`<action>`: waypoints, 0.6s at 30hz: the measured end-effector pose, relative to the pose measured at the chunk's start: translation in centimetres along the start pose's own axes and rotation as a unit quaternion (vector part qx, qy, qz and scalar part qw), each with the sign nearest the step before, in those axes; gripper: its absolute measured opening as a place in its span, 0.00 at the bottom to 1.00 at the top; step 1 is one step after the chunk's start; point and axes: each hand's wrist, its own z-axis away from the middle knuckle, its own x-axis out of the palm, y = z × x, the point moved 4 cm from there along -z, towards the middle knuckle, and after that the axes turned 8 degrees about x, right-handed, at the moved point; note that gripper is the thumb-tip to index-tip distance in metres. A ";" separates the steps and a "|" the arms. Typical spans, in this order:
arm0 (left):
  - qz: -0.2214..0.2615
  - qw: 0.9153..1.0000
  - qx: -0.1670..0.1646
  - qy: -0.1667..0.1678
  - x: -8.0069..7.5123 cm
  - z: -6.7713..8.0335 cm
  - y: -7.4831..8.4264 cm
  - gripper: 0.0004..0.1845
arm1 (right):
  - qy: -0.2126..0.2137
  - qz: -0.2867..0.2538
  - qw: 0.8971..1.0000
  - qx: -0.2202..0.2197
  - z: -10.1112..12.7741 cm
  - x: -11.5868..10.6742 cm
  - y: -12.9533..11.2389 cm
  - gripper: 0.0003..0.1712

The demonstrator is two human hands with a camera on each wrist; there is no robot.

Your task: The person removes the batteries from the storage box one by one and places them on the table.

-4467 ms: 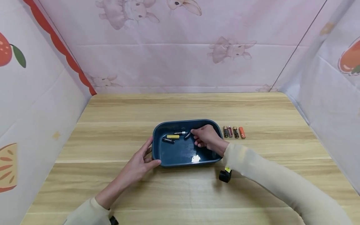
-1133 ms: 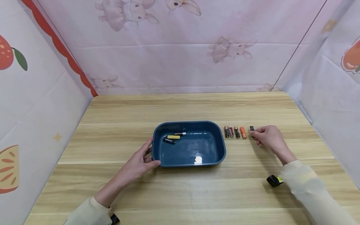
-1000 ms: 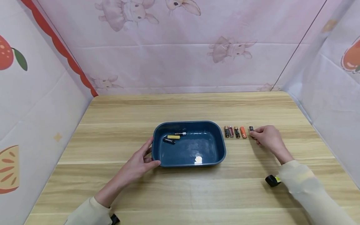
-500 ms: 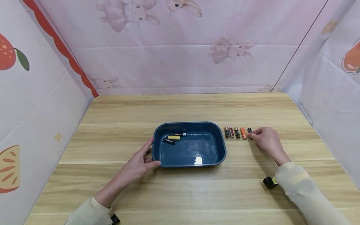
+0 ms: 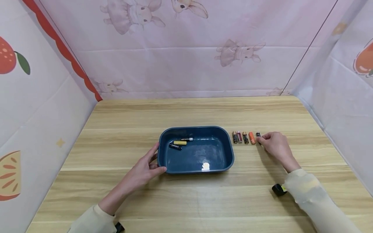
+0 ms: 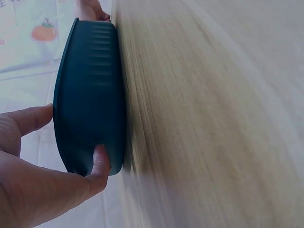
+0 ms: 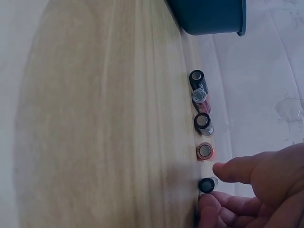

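Small dark cylindrical battery (image 5: 258, 134) on wooden table (image 5: 204, 200), just beside orange battery (image 5: 252, 138), apparently pinched by right hand (image 5: 275, 145). Left hand (image 5: 144, 170) gripping dark blue plastic tray (image 5: 230, 155).

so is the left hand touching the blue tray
Touching. The left wrist view shows the left hand with its thumb pressed against the blue tray wall and a finger at the rim; the head view agrees.
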 end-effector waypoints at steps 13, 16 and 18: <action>0.002 1.000 -0.013 0.006 0.1 -0.2 -0.3 0.49 | 0.000 0.003 1.000 0.001 0.2 -0.3 0.1 0.30; 0.005 1.000 -0.010 0.003 0.1 -0.1 -0.3 0.49 | 0.003 -0.005 1.000 0.001 0.3 -0.6 -0.1 0.33; 0.005 1.000 -0.006 0.002 0.1 -0.1 -0.2 0.49 | 0.017 -0.019 1.000 -0.004 0.5 -0.9 -0.5 0.33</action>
